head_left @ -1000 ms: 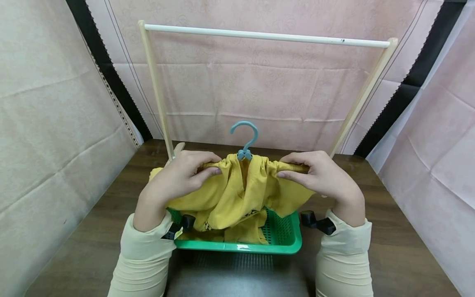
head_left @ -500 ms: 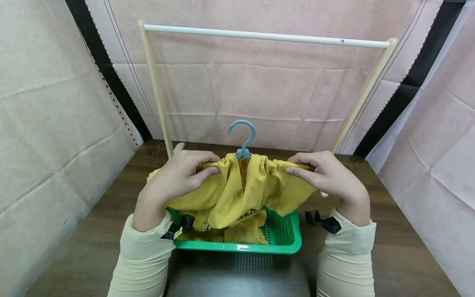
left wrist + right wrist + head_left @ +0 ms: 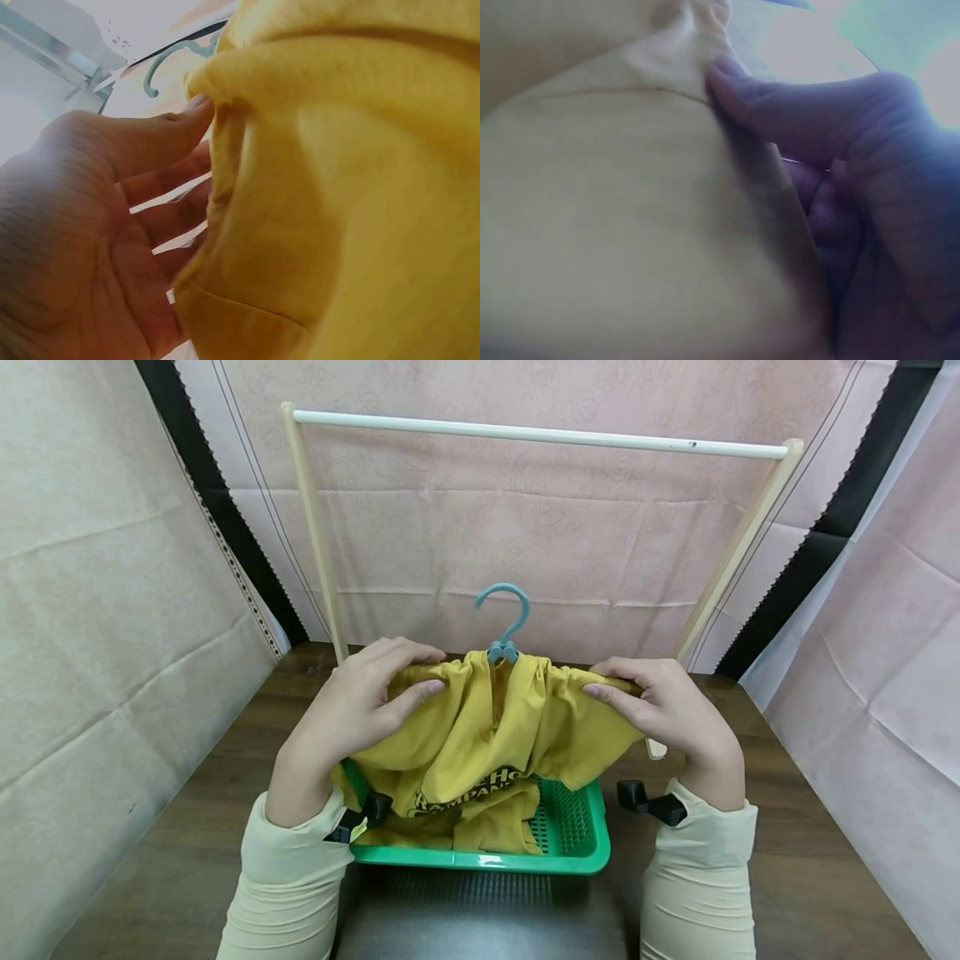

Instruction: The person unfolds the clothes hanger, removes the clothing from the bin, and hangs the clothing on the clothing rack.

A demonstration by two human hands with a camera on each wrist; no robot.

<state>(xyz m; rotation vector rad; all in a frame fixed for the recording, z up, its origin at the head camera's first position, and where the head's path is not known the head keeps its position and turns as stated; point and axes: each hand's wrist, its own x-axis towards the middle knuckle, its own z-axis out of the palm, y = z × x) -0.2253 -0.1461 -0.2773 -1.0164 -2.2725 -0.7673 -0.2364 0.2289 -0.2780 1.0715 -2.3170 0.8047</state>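
A yellow shirt (image 3: 480,735) with dark printed letters hangs bunched around a light blue hanger (image 3: 511,618), whose hook stands up through the neck opening. My left hand (image 3: 360,697) pinches the left shoulder between thumb and fingers; in the left wrist view the thumb (image 3: 169,139) lies at the cloth's edge, the fingers behind it. At the other shoulder my right hand (image 3: 667,706) pinches the cloth over the hanger's arm. The hanger's arms are hidden inside the shirt. The shirt's lower part lies in a green basket (image 3: 480,860).
Behind the shirt stands a clothes rack with a white bar (image 3: 525,433) and cream posts (image 3: 738,560). Its right foot (image 3: 656,749) shows beside my right hand. Fabric walls (image 3: 112,610) surround the brown wooden table (image 3: 810,860).
Both hands and the hanger have risen slightly, and more of the shirt's lettering shows. Earlier, my right hand slid outward along the right shoulder.
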